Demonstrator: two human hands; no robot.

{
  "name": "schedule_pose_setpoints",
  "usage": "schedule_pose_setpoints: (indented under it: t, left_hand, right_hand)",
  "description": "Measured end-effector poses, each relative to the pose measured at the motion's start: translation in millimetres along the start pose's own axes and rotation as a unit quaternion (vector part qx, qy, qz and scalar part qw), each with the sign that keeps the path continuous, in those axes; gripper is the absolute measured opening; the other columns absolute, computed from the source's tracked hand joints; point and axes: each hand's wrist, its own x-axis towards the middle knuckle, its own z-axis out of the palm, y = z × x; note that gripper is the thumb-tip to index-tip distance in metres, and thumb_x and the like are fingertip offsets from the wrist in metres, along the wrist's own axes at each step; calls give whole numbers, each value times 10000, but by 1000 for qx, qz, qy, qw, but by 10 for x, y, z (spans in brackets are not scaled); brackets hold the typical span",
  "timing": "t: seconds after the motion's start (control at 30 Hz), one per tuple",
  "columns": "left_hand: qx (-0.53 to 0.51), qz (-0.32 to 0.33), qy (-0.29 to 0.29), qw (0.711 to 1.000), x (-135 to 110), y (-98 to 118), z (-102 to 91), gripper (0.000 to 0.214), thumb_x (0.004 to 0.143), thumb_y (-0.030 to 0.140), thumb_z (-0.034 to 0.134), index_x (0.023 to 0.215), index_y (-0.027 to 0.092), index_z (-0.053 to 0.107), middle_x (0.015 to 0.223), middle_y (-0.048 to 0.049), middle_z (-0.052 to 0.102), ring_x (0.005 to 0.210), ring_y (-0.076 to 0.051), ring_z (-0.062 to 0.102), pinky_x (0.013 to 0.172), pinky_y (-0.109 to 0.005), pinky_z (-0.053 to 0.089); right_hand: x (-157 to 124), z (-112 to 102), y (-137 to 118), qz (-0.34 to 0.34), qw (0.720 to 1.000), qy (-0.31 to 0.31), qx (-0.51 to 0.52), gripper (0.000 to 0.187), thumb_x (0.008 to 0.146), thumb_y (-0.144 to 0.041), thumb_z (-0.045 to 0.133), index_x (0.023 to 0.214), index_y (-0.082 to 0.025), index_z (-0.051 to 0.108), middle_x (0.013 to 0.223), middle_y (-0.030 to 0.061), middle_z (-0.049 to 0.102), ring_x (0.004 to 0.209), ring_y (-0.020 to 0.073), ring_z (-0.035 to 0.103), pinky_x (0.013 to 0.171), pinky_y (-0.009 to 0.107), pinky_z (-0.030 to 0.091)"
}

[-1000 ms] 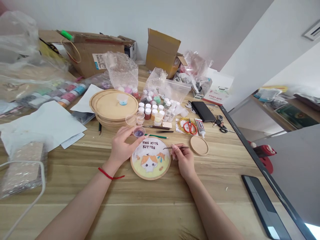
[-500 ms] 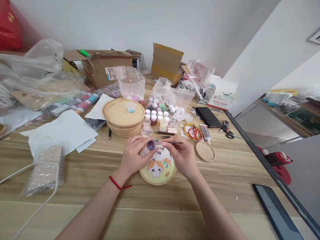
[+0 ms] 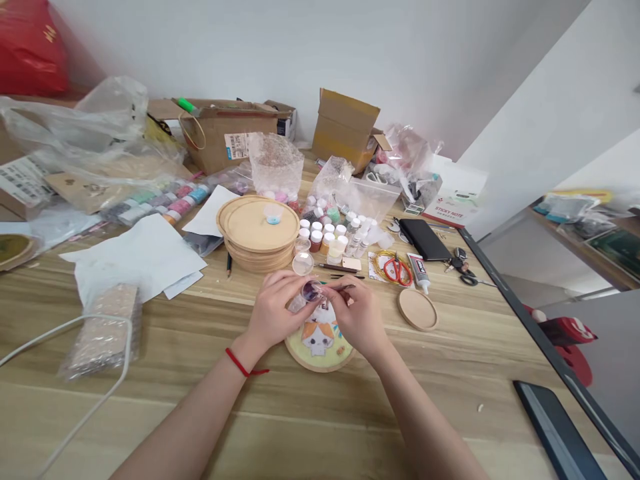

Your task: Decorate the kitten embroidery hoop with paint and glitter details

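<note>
My left hand [image 3: 278, 311] pinches a small clear cup [image 3: 311, 291] with something dark purple inside, tilted so its mouth faces me. Close against it, my right hand [image 3: 356, 313] has its fingers closed round a thin dark tool [image 3: 347, 287], mostly hidden, its kind unclear. Both hands hover above a round wooden-rimmed plate [image 3: 320, 368] bearing a cat with orange ears on yellow-green, plus some lettering. The hands cover its upper part. Just beyond them are a clear round dish [image 3: 303, 263] and a dark-handled tool [image 3: 334, 267].
Behind stand a stack of round wooden trays [image 3: 257, 227], several white-capped jars [image 3: 316, 237], and cardboard boxes [image 3: 345, 127]. To the right lie red-handled pliers [image 3: 399, 272], a glue tube [image 3: 419, 272], a small wooden tray [image 3: 418, 309] and a black wallet [image 3: 425, 239]. White paper [image 3: 135, 257] and a cable [image 3: 125, 360] are left.
The view has shifted, so the scene sits farther right. The right-hand tool shows less than before, and the right fingers are nearer the cup's mouth. Both grips are kept.
</note>
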Motion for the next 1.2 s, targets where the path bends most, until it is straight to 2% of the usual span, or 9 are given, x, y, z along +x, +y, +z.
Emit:
schedule_pose_setpoints:
  t: [0.2,0.4,0.57,0.73,0.9,1.2]
  left_hand:
    - [5,-6,-1,1000,-17,-23,13,310,802,351,723,1082,221,705,971,-74,758,956,-234,659,869,-402,524]
    - [11,-7,15,1000,-25,-33,30,295,793,346,733,1057,219,703,938,-62,754,927,-224,659,853,-384,534]
    - [29,-35,52,998,-8,-46,33,258,795,332,725,1026,220,706,940,-58,753,902,-221,658,857,-388,538]
    - [37,-42,64,996,1,-88,64,254,804,337,708,1027,217,704,955,-57,752,896,-222,659,860,-388,536]
    - [32,-51,64,996,19,-100,92,259,800,370,708,1008,216,706,944,-58,747,890,-225,653,848,-378,538]
    - [47,-52,73,995,-7,-155,106,279,786,348,733,1023,204,702,951,-60,744,906,-226,651,831,-368,543]
  right_hand:
    - [28,-36,-26,103,989,25,103,226,805,-404,674,747,-186,696,640,34,660,529,145,551,492,266,432]
    - [1,-221,-3,142,974,65,166,302,742,-473,733,706,-177,686,598,13,622,487,116,514,446,239,415]
    - [-208,-431,211,170,970,62,163,332,710,-485,766,640,-175,670,548,12,600,496,126,521,471,252,453]
    - [-459,-450,502,213,958,47,188,373,752,-525,722,657,-176,628,493,-12,562,435,118,484,421,246,413]
    - [-534,-365,647,195,962,33,190,362,786,-530,692,689,-190,616,528,-7,600,465,139,542,488,273,479]
    - [-550,-349,737,189,967,35,169,327,822,-494,671,720,-186,631,571,-9,590,495,135,541,500,266,467]
